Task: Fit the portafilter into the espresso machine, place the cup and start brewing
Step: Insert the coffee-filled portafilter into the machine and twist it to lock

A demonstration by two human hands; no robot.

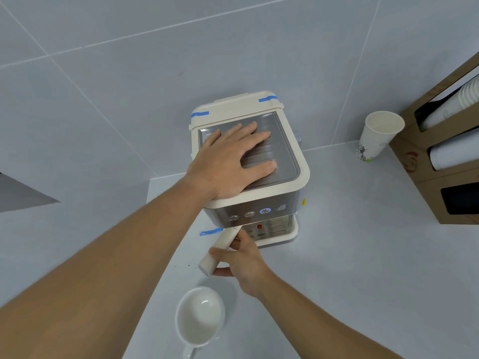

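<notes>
A cream and steel espresso machine [290,193] stands on the pale counter against the tiled wall. My left hand [230,159] lies flat on its ribbed metal top, fingers spread. My right hand [242,257] grips the cream handle of the portafilter [223,246], which angles up to the left under the machine's front; its head is hidden beneath the machine. One button [265,210] in the front row glows blue. A white ceramic cup [199,316], empty and upright, sits on the counter in front of the machine, below my right hand.
A paper cup [378,136] stands at the back right beside a cardboard cup dispenser [440,161] holding stacked paper cups. Blue tape strips mark the machine's top corners and the counter [363,255] by its left foot. A few dark specks lie near the portafilter handle.
</notes>
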